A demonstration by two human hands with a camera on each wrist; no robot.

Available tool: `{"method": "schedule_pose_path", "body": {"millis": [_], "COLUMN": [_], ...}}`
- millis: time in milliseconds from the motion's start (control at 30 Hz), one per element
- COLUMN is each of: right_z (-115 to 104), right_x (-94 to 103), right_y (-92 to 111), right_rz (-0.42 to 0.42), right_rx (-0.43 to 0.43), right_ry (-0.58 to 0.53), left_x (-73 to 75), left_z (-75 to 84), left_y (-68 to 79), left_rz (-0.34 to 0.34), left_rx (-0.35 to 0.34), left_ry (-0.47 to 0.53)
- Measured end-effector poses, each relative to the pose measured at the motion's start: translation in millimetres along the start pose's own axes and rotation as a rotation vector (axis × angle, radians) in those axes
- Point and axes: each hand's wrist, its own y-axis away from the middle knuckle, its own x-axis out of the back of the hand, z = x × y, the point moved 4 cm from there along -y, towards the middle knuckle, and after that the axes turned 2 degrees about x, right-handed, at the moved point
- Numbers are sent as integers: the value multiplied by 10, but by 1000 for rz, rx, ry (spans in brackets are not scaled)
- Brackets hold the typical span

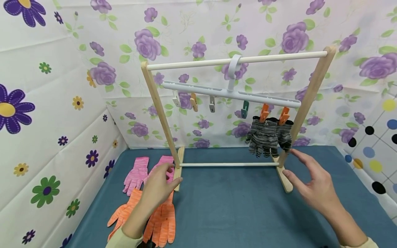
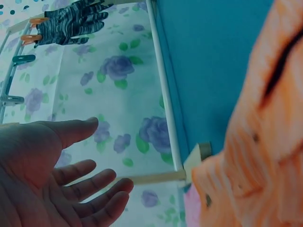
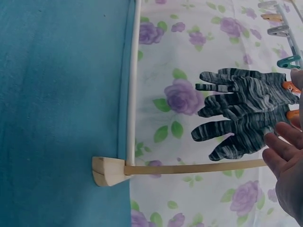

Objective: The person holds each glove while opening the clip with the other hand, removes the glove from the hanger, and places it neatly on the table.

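Observation:
My left hand (image 1: 157, 185) hovers by the rack's left foot, above the pink gloves (image 1: 136, 175) and orange gloves (image 1: 162, 220). Its fingers are loosely bent, and the left wrist view shows the palm with nothing in it. Close to the rack's right post (image 1: 310, 98), my right hand (image 1: 317, 184) has its thumb and fingers spread around air. Black-and-grey striped gloves (image 1: 263, 136) hang fingers down from orange clothespins (image 1: 264, 113) at the right end of a pale hanger (image 1: 198, 89). In the right wrist view these gloves (image 3: 241, 101) appear beside the right fingers.
A white top rod (image 1: 192, 64) carries the hanger, which tilts down to the right. White, tan, grey and green clothespins (image 1: 244, 109) hold nothing. A lower rod (image 1: 229, 164) joins the feet on the blue tabletop (image 1: 229, 206). Flowered sheets (image 1: 124, 69) stand behind and to the left.

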Motion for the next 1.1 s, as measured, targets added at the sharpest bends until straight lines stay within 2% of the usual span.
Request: {"method": "schedule_pose_path", "body": {"millis": [133,433,800,1100], "right_z": [-25,-95,-179,-276], "right_x": [49,135,155,158], "right_y": [-63,-201,-369,-510], "right_rz": [8,40,29,40], "right_rx": [3,52,69,101], "right_ry": [12,6,7,-3], "left_x": [-37,-111,-200,-281], "left_z": [113,387,746,1042], "left_y": [-39,-129,-255,-382], "left_rz": [1,12,-52,-57], "left_rx": [-27,-110,-175,-252], "left_ry": [40,60,139,221]}}
